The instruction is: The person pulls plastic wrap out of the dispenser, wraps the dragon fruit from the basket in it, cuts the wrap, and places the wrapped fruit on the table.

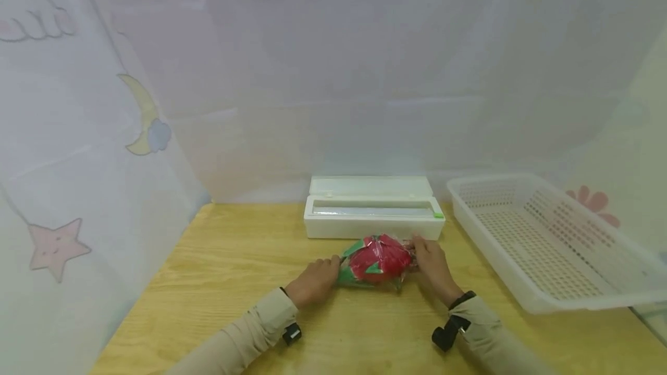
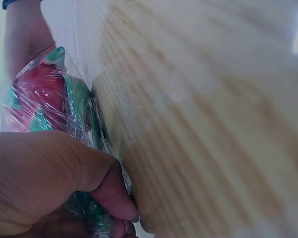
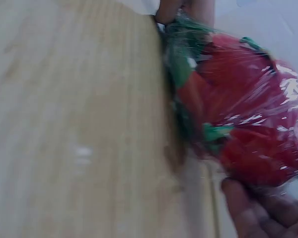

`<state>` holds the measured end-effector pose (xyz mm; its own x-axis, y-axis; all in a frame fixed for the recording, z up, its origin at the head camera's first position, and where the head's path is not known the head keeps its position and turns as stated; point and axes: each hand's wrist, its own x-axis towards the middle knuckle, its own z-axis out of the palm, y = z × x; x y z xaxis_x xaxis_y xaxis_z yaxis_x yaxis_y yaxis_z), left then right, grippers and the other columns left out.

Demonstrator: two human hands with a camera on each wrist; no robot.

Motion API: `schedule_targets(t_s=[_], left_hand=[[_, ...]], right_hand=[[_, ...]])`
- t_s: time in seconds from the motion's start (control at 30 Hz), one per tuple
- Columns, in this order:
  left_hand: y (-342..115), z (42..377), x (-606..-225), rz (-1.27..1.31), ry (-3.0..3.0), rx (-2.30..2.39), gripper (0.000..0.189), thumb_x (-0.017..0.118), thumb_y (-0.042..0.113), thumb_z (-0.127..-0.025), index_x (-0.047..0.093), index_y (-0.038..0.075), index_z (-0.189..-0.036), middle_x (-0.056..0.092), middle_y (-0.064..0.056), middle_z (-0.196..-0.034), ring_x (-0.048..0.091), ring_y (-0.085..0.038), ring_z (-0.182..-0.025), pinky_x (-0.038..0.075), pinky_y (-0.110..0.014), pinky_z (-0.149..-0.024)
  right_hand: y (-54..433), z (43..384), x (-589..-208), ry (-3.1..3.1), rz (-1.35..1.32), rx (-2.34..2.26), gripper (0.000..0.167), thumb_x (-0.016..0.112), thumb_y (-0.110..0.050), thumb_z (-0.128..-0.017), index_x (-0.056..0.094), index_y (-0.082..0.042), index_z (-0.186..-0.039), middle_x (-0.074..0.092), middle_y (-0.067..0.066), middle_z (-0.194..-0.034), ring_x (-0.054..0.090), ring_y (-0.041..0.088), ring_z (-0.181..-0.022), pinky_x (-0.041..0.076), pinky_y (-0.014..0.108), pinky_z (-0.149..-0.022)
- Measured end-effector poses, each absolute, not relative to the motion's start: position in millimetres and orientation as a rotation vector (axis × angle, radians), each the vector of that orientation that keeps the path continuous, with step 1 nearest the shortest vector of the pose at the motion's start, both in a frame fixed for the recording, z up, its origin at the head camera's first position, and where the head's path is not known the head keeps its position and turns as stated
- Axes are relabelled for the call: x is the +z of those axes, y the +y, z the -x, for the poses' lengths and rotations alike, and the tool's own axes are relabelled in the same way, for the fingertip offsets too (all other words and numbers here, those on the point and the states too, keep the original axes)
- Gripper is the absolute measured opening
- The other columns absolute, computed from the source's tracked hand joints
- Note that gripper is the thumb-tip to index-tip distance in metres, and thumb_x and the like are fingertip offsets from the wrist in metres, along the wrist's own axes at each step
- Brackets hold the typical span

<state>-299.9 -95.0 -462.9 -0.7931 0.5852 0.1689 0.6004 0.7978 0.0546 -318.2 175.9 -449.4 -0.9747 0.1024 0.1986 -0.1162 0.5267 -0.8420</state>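
Observation:
A red dragon fruit point(image 1: 383, 259) with green scales, wrapped in shiny cling film point(image 3: 248, 119), lies sideways between the two hands, low over the wooden table. My left hand point(image 1: 315, 279) pinches its green tip and the gathered film between thumb and fingers, seen up close in the left wrist view. At the opposite, red end, my right hand point(image 1: 432, 265) holds the bunched film with curled fingers. In the right wrist view, the fingertips point(image 3: 233, 191) of that hand lie right against the fruit's lower end.
Behind the fruit stands a white cling film dispenser point(image 1: 372, 228), lid point(image 1: 371, 185) raised, with a film roll point(image 1: 372, 212) inside and a green slider point(image 1: 439, 214) at its right end. A white perforated plastic basket point(image 1: 502, 268) sits on the right. Cloth walls border the wooden table point(image 1: 239, 247).

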Motion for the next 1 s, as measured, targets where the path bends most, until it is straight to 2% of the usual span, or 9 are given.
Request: schedule_targets(t_s=[0.1, 0.23, 0.37, 0.57, 0.67, 0.73, 0.87, 0.93, 1.0], left_hand=[[-94.2, 300.5, -463.9, 0.937, -2.858, -0.169, 0.026, 0.071, -0.002, -0.086, 0.048, 0.000, -0.099, 0.059, -0.012, -0.081, 0.062, -0.027, -0.072, 0.053, -0.039, -0.062], [-93.0, 300.8, -468.7, 0.948, -2.866, -0.140, 0.027, 0.071, -0.001, -0.086, 0.048, 0.001, -0.100, 0.060, -0.011, -0.082, 0.062, -0.026, -0.072, 0.053, -0.037, -0.062], [-93.0, 300.4, -470.1, 0.932, -2.876, -0.131, 0.027, 0.070, 0.001, -0.086, 0.048, 0.001, -0.100, 0.060, -0.011, -0.082, 0.062, -0.026, -0.072, 0.053, -0.037, -0.063], [-94.3, 300.3, -465.4, 0.921, -2.856, -0.137, 0.028, 0.070, 0.001, -0.087, 0.048, 0.000, -0.103, 0.062, -0.012, -0.084, 0.063, -0.027, -0.075, 0.054, -0.039, -0.065], [-95.4, 298.9, -464.4, 0.914, -2.868, -0.136, 0.028, 0.070, 0.001, -0.087, 0.047, 0.000, -0.103, 0.062, -0.013, -0.084, 0.063, -0.028, -0.075, 0.054, -0.039, -0.064], [-95.8, 298.0, -464.2, 0.900, -2.880, -0.132, 0.028, 0.071, 0.001, -0.087, 0.048, 0.000, -0.103, 0.062, -0.013, -0.085, 0.063, -0.027, -0.075, 0.054, -0.039, -0.064], [-94.2, 298.6, -463.5, 0.895, -2.887, -0.158, 0.031, 0.074, 0.001, -0.085, 0.049, 0.001, -0.103, 0.062, -0.012, -0.086, 0.063, -0.027, -0.077, 0.054, -0.038, -0.066], [-93.1, 299.5, -462.7, 0.900, -2.895, -0.163, 0.032, 0.074, 0.002, -0.085, 0.049, 0.000, -0.104, 0.062, -0.012, -0.087, 0.064, -0.027, -0.078, 0.054, -0.038, -0.067], [-92.7, 300.0, -461.6, 0.896, -2.910, -0.160, 0.032, 0.075, 0.002, -0.085, 0.050, 0.000, -0.105, 0.063, -0.012, -0.088, 0.064, -0.027, -0.080, 0.055, -0.038, -0.068]], right_hand=[[173.6, 319.0, -446.3, -2.572, 0.004, 1.465, 0.051, 0.045, -0.036, -0.107, 0.068, 0.008, -0.095, 0.069, 0.017, -0.090, 0.062, 0.021, -0.076, 0.053, 0.032, -0.062], [172.1, 318.8, -450.3, -2.541, -0.077, 1.335, 0.033, 0.058, -0.021, -0.102, 0.069, 0.001, -0.080, 0.069, 0.011, -0.080, 0.056, 0.015, -0.070, 0.046, 0.025, -0.057], [173.3, 319.5, -457.3, -2.472, -0.082, 1.286, 0.027, 0.061, -0.012, -0.099, 0.069, 0.001, -0.076, 0.070, 0.011, -0.080, 0.052, 0.014, -0.070, 0.041, 0.023, -0.058], [173.9, 323.9, -462.6, -2.456, 0.024, 1.389, 0.026, 0.059, -0.011, -0.098, 0.071, 0.010, -0.090, 0.072, 0.021, -0.091, 0.060, 0.016, -0.073, 0.047, 0.023, -0.059], [171.6, 324.4, -465.7, -2.452, 0.094, 1.603, 0.026, 0.054, -0.010, -0.099, 0.067, 0.012, -0.100, 0.071, 0.020, -0.097, 0.060, 0.011, -0.076, 0.048, 0.022, -0.063], [168.9, 323.4, -467.8, -2.400, 0.110, 1.858, 0.026, 0.049, -0.011, -0.101, 0.062, 0.011, -0.109, 0.068, 0.016, -0.106, 0.058, 0.007, -0.083, 0.049, 0.020, -0.069], [162.6, 320.9, -472.5, -2.155, 0.129, 2.353, 0.035, 0.039, -0.019, -0.108, 0.050, 0.003, -0.134, 0.052, 0.011, -0.137, 0.053, 0.005, -0.108, 0.047, 0.016, -0.085], [160.4, 320.7, -473.9, -2.079, 0.136, 2.466, 0.041, 0.036, -0.021, -0.109, 0.045, 0.000, -0.143, 0.044, 0.011, -0.145, 0.048, 0.010, -0.117, 0.047, 0.016, -0.086], [158.9, 321.7, -473.8, -2.101, 0.106, 2.429, 0.043, 0.034, -0.021, -0.108, 0.045, 0.001, -0.143, 0.044, 0.014, -0.147, 0.045, 0.015, -0.123, 0.046, 0.014, -0.086]])
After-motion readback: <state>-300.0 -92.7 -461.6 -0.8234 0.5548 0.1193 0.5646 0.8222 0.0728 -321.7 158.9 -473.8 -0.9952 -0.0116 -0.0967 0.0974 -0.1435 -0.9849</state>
